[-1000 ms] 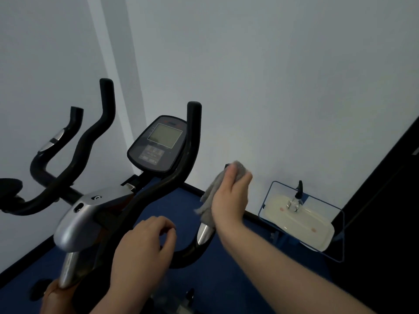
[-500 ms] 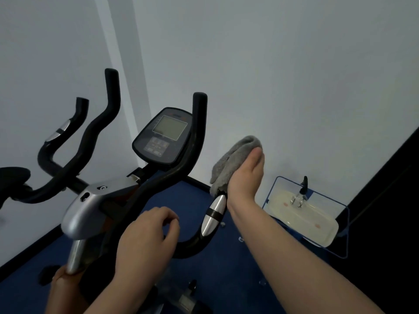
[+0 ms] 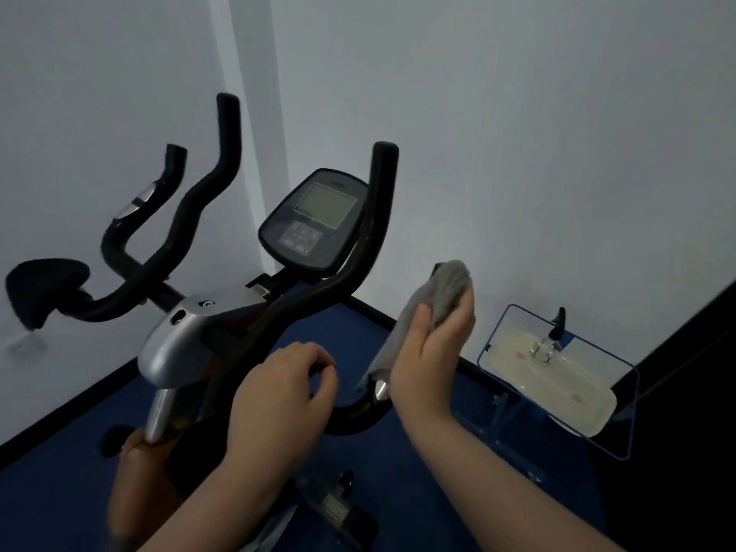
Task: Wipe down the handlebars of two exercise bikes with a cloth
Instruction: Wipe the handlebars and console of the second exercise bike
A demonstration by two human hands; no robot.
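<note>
The right hand [image 3: 432,352] is wrapped around a grey cloth [image 3: 434,300], fingers closed over it, pressing it onto the short right grip [image 3: 380,390] of the near bike's handlebar [image 3: 370,249]. The cloth hides most of that grip — only a silver band and the black bend below show. The left hand [image 3: 278,388] curls loosely just beside the low curve of the same bar; whether its fingers touch the bar cannot be told, and it holds nothing visible. The console [image 3: 314,219] sits between the two upright horns, its screen too dim to read. At far left stands a second handlebar [image 3: 139,209], with a dark saddle [image 3: 44,288] partly cut off beside it. Low at right, a blue wire tray [image 3: 557,376] holds a pale slab and a small dark-topped bottle [image 3: 551,336], blurred. The bike's lower frame is lost in shadow over the blue floor [image 3: 59,472].
</note>
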